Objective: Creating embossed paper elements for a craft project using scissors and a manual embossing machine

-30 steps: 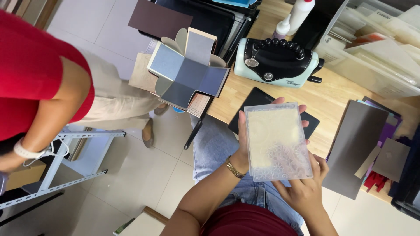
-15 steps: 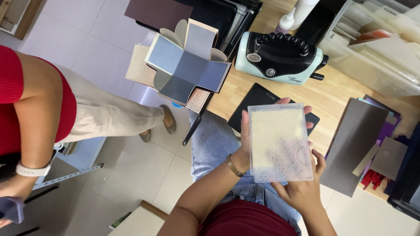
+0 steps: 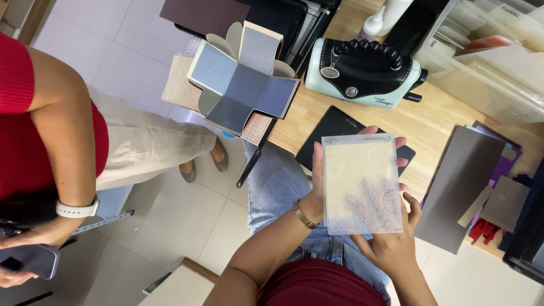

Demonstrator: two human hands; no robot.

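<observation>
Both hands hold a clear rectangular plastic embossing folder (image 3: pixel 361 184) upright over the lap.
Left hand (image 3: pixel 320 187) grips its left long edge; right hand (image 3: pixel 391 243) pinches the bottom edge, beside the wooden table (image 3: pixel 436 122).

I see a clear, glossy plastic embossing folder (image 3: pixel 361 184) with raised lacy relief, cream sheet inside, probably paper; beneath, a matt pale wooden tabletop (image 3: pixel 419 122).
</observation>
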